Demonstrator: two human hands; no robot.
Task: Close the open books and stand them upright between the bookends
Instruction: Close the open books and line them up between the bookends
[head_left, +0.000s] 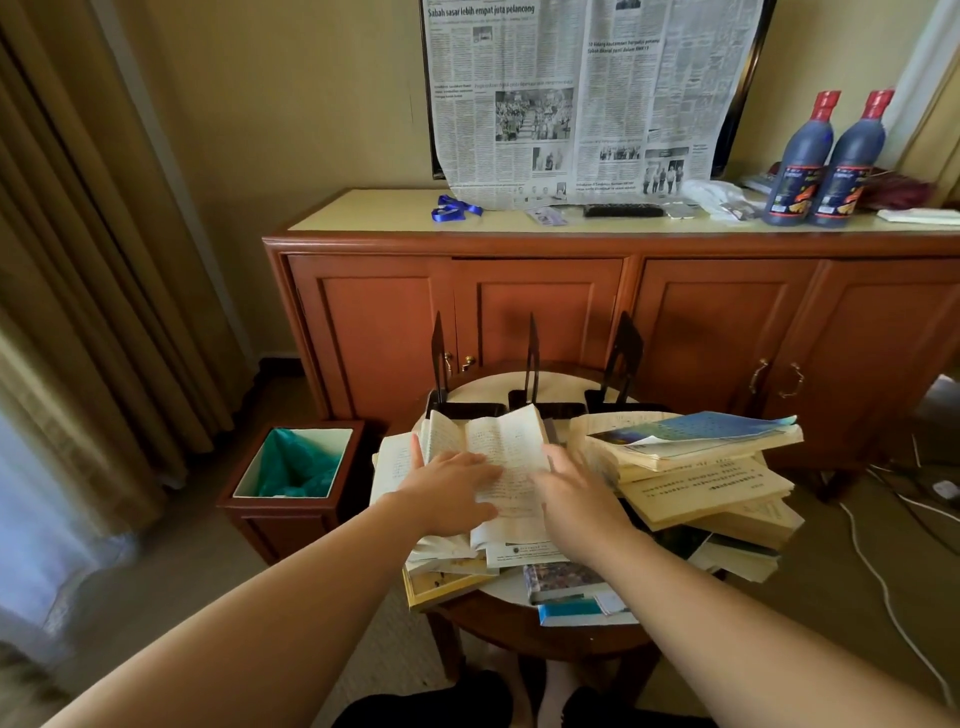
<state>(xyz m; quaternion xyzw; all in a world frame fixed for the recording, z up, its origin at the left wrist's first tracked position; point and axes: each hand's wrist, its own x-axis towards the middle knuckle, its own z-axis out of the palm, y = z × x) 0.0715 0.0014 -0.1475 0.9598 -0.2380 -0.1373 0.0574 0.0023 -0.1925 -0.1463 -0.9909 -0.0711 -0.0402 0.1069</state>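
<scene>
A small round table (506, 590) holds a messy pile of books (706, 483), all lying flat. Three black bookends (531, 364) stand at the back with nothing between them. Both hands rest on one open book (498, 457). The left hand (452, 493) lies flat, fingers straight. The right hand (574, 499) looks flat too, not gripping. Pulling this book could make the pile slide off the table.

Open book (506, 457): lower pages covered by the left hand (452, 493) and right hand (576, 499). Surface (524, 590): largely hidden under piled books. Book text: too small to be read. Cabinet (623, 312): cut off at the right edge.
</scene>
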